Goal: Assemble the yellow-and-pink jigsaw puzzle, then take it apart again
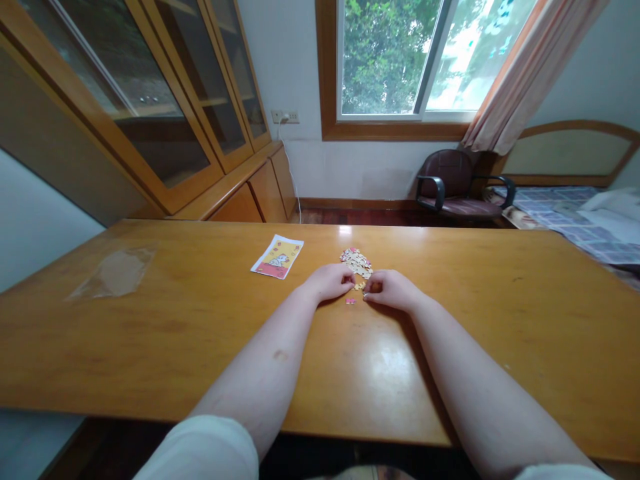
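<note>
On the wooden table (200, 333), a heap of jigsaw puzzle pieces (355, 259) lies just beyond my two hands. My left hand (334, 281) is closed, its fingertips at a few yellow puzzle pieces (359, 287) lying between the hands. Facing it, my right hand (393, 290) pinches a small puzzle piece at its fingertips, mostly hidden by the thumb and fingers. Nearer to me lies a small pink puzzle strip (351, 301), apart from both hands. Left of the heap is a picture sheet (278, 257) with a white cartoon figure on yellow and pink.
A clear plastic bag (117, 272) lies flat at the table's left. Beyond the table stand a glass-door cabinet (200, 113), an office chair (457, 183) and a bed (575, 213). A window (390, 60) with a pink curtain (530, 80) is in the far wall.
</note>
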A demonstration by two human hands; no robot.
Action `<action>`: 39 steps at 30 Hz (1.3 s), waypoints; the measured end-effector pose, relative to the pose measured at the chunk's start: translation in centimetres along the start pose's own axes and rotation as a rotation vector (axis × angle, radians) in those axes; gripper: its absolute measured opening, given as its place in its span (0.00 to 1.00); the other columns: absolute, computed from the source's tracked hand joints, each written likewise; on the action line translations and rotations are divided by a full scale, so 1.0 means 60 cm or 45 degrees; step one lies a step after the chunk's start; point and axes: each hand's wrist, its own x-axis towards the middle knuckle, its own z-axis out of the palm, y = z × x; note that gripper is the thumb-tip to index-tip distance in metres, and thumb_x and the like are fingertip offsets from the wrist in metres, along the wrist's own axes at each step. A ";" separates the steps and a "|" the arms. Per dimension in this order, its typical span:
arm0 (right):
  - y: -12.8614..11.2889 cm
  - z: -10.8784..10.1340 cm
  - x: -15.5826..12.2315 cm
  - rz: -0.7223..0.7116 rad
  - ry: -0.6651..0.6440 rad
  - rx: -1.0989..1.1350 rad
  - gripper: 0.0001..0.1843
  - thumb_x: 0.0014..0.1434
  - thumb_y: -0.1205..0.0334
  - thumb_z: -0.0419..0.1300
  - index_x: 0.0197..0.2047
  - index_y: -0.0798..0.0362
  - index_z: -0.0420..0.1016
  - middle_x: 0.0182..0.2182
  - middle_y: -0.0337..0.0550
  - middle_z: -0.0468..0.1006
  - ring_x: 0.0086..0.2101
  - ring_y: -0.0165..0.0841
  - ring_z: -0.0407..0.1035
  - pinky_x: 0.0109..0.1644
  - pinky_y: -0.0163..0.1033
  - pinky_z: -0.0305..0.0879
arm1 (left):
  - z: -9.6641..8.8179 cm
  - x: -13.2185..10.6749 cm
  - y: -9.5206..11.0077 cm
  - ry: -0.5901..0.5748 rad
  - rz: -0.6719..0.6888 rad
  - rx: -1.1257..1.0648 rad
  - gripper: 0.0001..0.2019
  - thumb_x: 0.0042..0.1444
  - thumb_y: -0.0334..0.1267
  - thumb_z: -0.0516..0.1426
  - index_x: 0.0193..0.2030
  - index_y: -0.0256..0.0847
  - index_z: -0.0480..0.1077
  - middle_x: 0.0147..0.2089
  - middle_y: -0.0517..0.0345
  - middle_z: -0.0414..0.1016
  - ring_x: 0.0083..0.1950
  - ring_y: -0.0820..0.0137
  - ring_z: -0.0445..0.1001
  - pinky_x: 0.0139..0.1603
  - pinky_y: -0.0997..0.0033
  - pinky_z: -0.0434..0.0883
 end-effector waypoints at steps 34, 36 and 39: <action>0.036 -0.015 0.002 0.073 0.257 -0.083 0.13 0.60 0.58 0.56 0.30 0.53 0.80 0.29 0.43 0.75 0.32 0.34 0.69 0.37 0.38 0.63 | 0.009 0.009 -0.017 0.238 -0.137 -0.060 0.13 0.60 0.43 0.52 0.34 0.42 0.75 0.34 0.57 0.76 0.35 0.68 0.71 0.34 0.71 0.63; 0.036 -0.009 0.007 0.064 0.322 -0.114 0.11 0.60 0.59 0.57 0.34 0.52 0.81 0.32 0.44 0.76 0.35 0.35 0.70 0.41 0.38 0.64 | 0.009 0.009 -0.018 0.253 -0.148 -0.063 0.13 0.60 0.43 0.52 0.34 0.42 0.75 0.34 0.56 0.76 0.35 0.68 0.71 0.34 0.71 0.63; 0.030 0.005 0.013 0.001 0.325 -0.158 0.10 0.58 0.59 0.61 0.41 0.51 0.81 0.37 0.46 0.77 0.39 0.37 0.71 0.47 0.40 0.65 | 0.008 0.010 -0.018 0.254 -0.146 -0.075 0.13 0.60 0.43 0.52 0.34 0.41 0.75 0.34 0.56 0.77 0.34 0.68 0.71 0.34 0.71 0.63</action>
